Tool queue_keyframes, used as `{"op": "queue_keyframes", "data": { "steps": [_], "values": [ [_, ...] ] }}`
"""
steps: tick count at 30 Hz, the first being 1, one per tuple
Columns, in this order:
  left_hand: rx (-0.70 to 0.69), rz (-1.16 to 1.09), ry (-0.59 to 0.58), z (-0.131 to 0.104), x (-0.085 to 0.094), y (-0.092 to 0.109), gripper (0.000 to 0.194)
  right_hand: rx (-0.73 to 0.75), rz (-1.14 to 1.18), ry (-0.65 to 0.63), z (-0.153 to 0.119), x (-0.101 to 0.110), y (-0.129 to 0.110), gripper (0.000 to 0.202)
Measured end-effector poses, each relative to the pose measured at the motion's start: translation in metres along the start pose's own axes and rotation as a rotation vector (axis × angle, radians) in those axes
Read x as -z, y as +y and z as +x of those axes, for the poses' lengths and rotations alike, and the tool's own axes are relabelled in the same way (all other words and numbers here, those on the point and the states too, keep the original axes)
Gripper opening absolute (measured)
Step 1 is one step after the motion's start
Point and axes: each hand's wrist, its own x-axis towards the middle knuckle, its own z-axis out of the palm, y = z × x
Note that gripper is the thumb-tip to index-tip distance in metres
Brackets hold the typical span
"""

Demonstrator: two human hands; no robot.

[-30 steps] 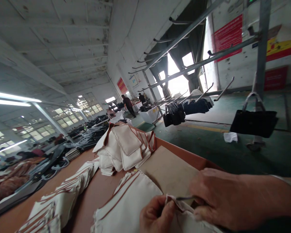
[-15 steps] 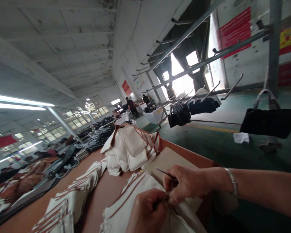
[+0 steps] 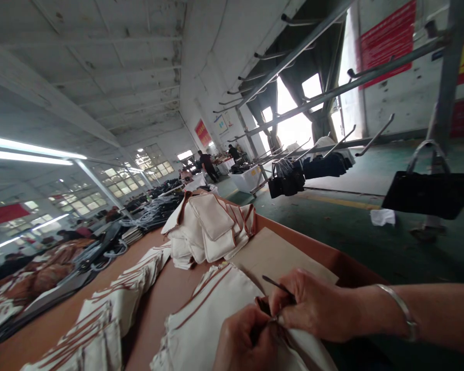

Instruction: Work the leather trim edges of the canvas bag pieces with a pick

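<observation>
My left hand (image 3: 247, 337) is closed in a pinch on the brown-trimmed edge of a cream fabric piece (image 3: 307, 348). Right against it, my right hand (image 3: 313, 304) has its fingertips pressed together at the same edge. A thin dark tool (image 3: 275, 285) with a narrow end sticks out of the right fist toward the upper left; its other end is hidden by the fingers. Under and left of the hands lies a fanned stack of cream pieces (image 3: 212, 314) with brown edging. A silver bangle (image 3: 402, 312) circles the right wrist.
On the brown tabletop (image 3: 150, 309) lie a pile of cream pieces (image 3: 211, 226), a long overlapping row (image 3: 112, 309) and a cardboard sheet (image 3: 278, 252). A metal rack (image 3: 317, 103) with pegs and dark bags (image 3: 427, 193) stands at right. People (image 3: 208, 164) are far back.
Both hands have shifted slightly right and down with the fabric edge. More of the brown trim shows between them, and the view has tilted a little.
</observation>
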Motion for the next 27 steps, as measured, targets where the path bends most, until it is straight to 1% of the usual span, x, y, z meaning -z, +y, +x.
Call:
{"op": "queue_keyframes", "data": {
  "steps": [2,3,5,7,9,11,12,14,16,17,18,19,20,22,23,24,25,27],
  "values": [
    [0.060,-0.066,-0.068,-0.004,0.001,-0.002,0.024,0.144,-0.097,0.040,-0.007,0.000,0.001,0.016],
    [0.088,-0.128,-0.113,-0.005,0.003,-0.002,0.032,0.232,-0.161,0.051,-0.011,0.000,0.001,0.015],
    [0.118,-0.266,-0.170,-0.007,0.005,-0.001,0.050,0.391,-0.273,0.035,-0.016,0.003,-0.001,0.015],
    [0.141,-0.361,-0.186,-0.006,0.007,0.000,0.062,0.523,-0.338,-0.008,-0.020,0.006,-0.002,0.018],
    [0.159,-0.384,-0.208,-0.005,0.007,0.000,0.063,0.638,-0.385,0.002,-0.022,0.009,-0.002,0.018],
    [0.154,-0.359,-0.254,-0.004,0.005,-0.002,0.060,0.747,-0.452,0.045,-0.022,0.010,0.000,0.017],
    [0.134,-0.335,-0.271,-0.004,0.005,-0.002,0.059,0.789,-0.496,0.059,-0.023,0.011,0.002,0.017],
    [0.065,-0.275,-0.275,-0.005,0.004,-0.002,0.058,0.863,-0.584,0.042,-0.024,0.011,0.006,0.016],
    [-0.016,-0.213,-0.261,-0.007,0.005,0.000,0.054,0.892,-0.638,0.011,-0.025,0.011,0.009,0.017],
    [-0.066,-0.162,-0.252,-0.008,0.006,0.002,0.050,0.890,-0.617,-0.003,-0.026,0.012,0.009,0.017],
    [-0.120,-0.093,-0.246,-0.010,0.007,0.004,0.045,0.854,-0.552,-0.015,-0.027,0.012,0.009,0.016],
    [-0.177,-0.015,-0.235,-0.011,0.009,0.005,0.040,0.774,-0.448,-0.029,-0.028,0.014,0.009,0.015],
    [-0.234,0.068,-0.218,-0.012,0.010,0.006,0.035,0.658,-0.314,-0.054,-0.028,0.015,0.008,0.015],
    [-0.333,0.220,-0.190,-0.014,0.011,0.005,0.031,0.388,-0.042,-0.128,-0.028,0.021,0.005,0.022],
    [-0.369,0.276,-0.182,-0.015,0.012,0.004,0.030,0.268,0.046,-0.163,-0.027,0.025,0.002,0.026],
    [-0.401,0.324,-0.175,-0.015,0.013,0.003,0.030,0.173,0.088,-0.191,-0.026,0.029,0.000,0.031],
    [-0.434,0.362,-0.172,-0.015,0.013,0.002,0.030,0.115,0.101,-0.217,-0.024,0.032,-0.002,0.037],
    [-0.503,0.399,-0.166,-0.015,0.012,0.001,0.028,0.043,0.085,-0.265,-0.021,0.039,-0.008,0.047]
  ]
}}
